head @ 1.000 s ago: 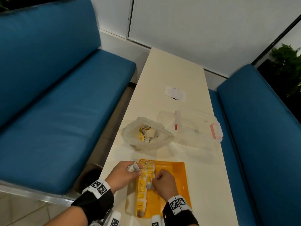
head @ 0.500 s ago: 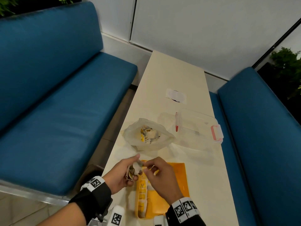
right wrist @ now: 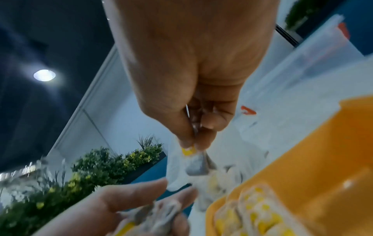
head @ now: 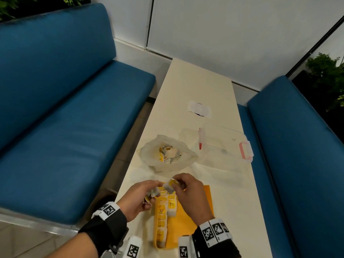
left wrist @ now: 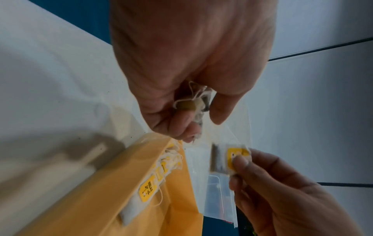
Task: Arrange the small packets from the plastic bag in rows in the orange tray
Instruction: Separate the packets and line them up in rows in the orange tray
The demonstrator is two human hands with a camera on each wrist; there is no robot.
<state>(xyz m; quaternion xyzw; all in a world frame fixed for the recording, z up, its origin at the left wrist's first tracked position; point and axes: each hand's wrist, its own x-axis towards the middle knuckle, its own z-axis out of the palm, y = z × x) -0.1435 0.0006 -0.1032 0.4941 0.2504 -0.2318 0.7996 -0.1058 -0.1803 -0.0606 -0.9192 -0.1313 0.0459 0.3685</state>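
Note:
The orange tray [head: 186, 228] lies at the near end of the table, with small white-and-yellow packets [head: 161, 215] in rows along its left side. My left hand [head: 147, 194] hovers over the tray's far left corner and grips a bunch of packets [left wrist: 195, 103] in its curled fingers. My right hand [head: 176, 185], just right of it, pinches a single packet [head: 170, 185] by its yellow label between thumb and forefinger; the same packet [left wrist: 230, 158] hangs from the fingertips in the right wrist view [right wrist: 193, 161]. The plastic bag [head: 167, 155] with more packets lies open beyond the tray.
A clear lidded box [head: 223, 148] with pink clasps stands to the right of the bag. A white paper scrap [head: 199, 109] lies farther up the narrow cream table [head: 195, 86]. Blue bench seats [head: 65, 136] flank the table on both sides.
My right hand lifted off the tray's rows, met the left hand and drew one packet out of the bunch held there. Both hands now hover above the tray's far left corner.

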